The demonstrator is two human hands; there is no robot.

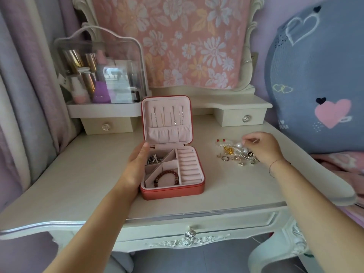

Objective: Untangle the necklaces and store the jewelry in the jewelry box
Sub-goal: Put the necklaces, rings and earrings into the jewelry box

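- Jewelry box (171,191): red case with pale pink lining, standing open near the middle of the counter (78,184), its lid upright at the rear.
- Box contents: a red-brown bead bracelet (167,177) in the front compartment; a silver chain (155,159) bunched in the rear-left compartment; ring rolls (190,166) along the right side.
- Left hand (137,164): fingers open and flat against the box's left wall, thumb at the hinge corner.
- Jewelry pile (236,152): pearl strands, gold pieces, silver rings and small charms heaped on the counter, well to the right of the box.
- Right hand (262,147): over the pile, fingertips pinched together at its upper edge beside a large pearl (239,145); whether they grip anything cannot be told.
- Clear cosmetics case (100,69): rear left, on the raised shelf.
- Floral cloth (189,40): draped behind the box.
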